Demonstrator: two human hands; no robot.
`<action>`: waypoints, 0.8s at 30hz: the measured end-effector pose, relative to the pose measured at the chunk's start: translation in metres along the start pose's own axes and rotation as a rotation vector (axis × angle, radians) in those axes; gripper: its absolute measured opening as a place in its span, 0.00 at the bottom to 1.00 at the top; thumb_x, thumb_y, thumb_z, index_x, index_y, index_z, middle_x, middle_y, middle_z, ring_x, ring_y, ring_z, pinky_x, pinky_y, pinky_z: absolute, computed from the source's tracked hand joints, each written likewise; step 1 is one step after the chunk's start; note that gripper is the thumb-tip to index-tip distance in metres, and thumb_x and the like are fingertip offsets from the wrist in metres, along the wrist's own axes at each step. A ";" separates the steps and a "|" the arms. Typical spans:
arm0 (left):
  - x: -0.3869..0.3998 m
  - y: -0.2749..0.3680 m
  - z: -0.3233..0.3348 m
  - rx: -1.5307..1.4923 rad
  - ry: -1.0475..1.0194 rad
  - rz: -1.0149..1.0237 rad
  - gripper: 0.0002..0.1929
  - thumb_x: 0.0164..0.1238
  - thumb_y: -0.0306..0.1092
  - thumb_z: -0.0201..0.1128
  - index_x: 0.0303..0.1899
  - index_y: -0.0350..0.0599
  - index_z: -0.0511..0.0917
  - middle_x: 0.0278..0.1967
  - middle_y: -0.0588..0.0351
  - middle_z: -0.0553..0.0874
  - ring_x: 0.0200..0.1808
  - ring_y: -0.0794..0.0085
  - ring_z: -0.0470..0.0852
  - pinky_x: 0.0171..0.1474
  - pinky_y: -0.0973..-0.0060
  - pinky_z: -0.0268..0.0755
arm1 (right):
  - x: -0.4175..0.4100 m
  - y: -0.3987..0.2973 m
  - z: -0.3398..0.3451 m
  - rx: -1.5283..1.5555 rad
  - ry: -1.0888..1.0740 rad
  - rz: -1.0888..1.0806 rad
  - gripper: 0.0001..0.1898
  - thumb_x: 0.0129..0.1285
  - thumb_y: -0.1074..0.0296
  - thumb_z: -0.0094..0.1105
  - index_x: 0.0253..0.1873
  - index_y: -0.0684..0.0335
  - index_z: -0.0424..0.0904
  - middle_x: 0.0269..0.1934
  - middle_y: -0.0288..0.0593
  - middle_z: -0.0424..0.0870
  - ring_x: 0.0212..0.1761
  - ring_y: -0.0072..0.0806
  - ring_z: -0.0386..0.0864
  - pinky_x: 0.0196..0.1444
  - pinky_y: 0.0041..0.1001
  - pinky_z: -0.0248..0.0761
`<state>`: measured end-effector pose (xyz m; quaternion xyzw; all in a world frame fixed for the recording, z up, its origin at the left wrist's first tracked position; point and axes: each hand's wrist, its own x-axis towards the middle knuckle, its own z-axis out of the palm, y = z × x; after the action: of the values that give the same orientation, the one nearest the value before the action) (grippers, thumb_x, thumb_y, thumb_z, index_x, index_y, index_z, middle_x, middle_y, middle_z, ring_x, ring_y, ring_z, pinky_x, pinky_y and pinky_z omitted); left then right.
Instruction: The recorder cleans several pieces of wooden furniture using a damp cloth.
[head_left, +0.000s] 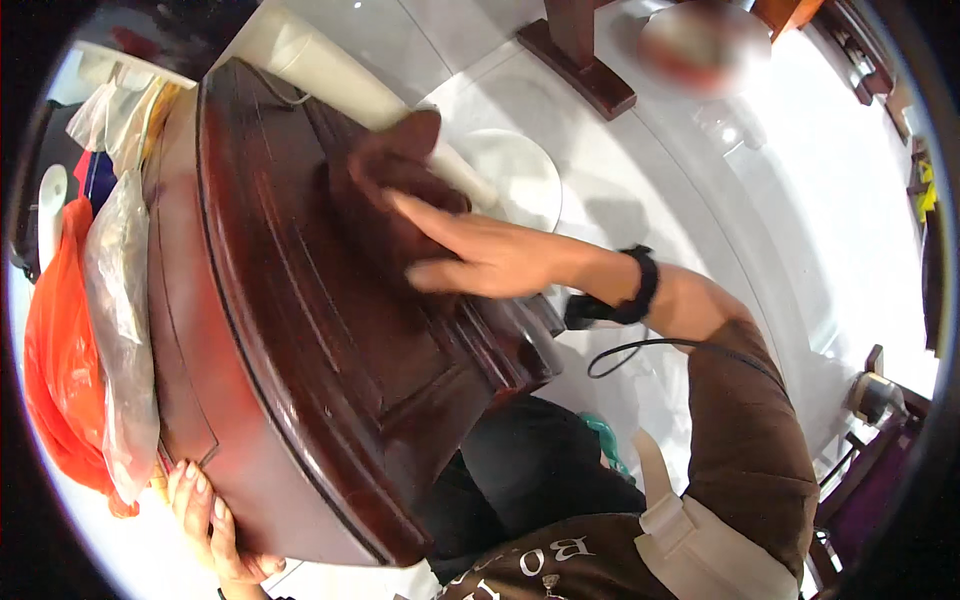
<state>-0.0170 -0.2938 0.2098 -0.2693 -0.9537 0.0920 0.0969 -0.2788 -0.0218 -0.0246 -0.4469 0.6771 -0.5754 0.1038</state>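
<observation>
A dark red-brown wooden cabinet (262, 315) with a moulded edge and a recessed side panel fills the left and middle of the view. My right hand (487, 255), blurred, presses a dark brown cloth (397, 161) against that panel. The cloth is bunched under the fingers, and one flap sticks out past the panel's far side. A black band (645, 285) with a dark strap end circles my right wrist. At the lower left, my left hand (214, 525) grips the near edge of the cabinet's top, its fingertips lying on the surface.
Beyond the top's left edge are a red plastic bag (64, 360) and a clear plastic bag (124, 322). Behind the cabinet, a cream post (330, 71) meets a round white base (525, 176). A dark wooden furniture foot (581, 71) stands on the pale tiled floor (720, 195).
</observation>
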 end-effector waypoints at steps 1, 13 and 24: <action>0.004 0.002 -0.001 0.006 -0.021 -0.007 0.34 0.68 0.60 0.44 0.62 0.38 0.65 0.59 0.35 0.71 0.59 0.39 0.70 0.61 0.40 0.59 | 0.017 -0.003 0.004 0.050 0.007 0.116 0.37 0.68 0.52 0.50 0.73 0.67 0.46 0.67 0.61 0.61 0.72 0.47 0.55 0.71 0.35 0.47; 0.015 0.010 0.000 0.027 -0.007 -0.070 0.33 0.68 0.58 0.46 0.60 0.35 0.68 0.59 0.35 0.72 0.61 0.41 0.71 0.63 0.44 0.59 | -0.083 -0.013 0.006 0.231 -0.141 0.119 0.33 0.64 0.54 0.60 0.66 0.71 0.62 0.60 0.56 0.72 0.63 0.40 0.70 0.66 0.31 0.60; 0.018 0.013 0.003 0.103 0.028 -0.033 0.32 0.71 0.57 0.44 0.62 0.36 0.66 0.59 0.35 0.72 0.61 0.43 0.71 0.63 0.50 0.61 | -0.075 0.024 0.026 0.173 0.105 0.180 0.38 0.67 0.48 0.53 0.70 0.72 0.53 0.63 0.56 0.68 0.64 0.37 0.66 0.67 0.29 0.58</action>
<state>-0.0264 -0.2741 0.2069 -0.2493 -0.9507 0.1353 0.1253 -0.2300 0.0135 -0.0812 -0.3428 0.6669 -0.6426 0.1576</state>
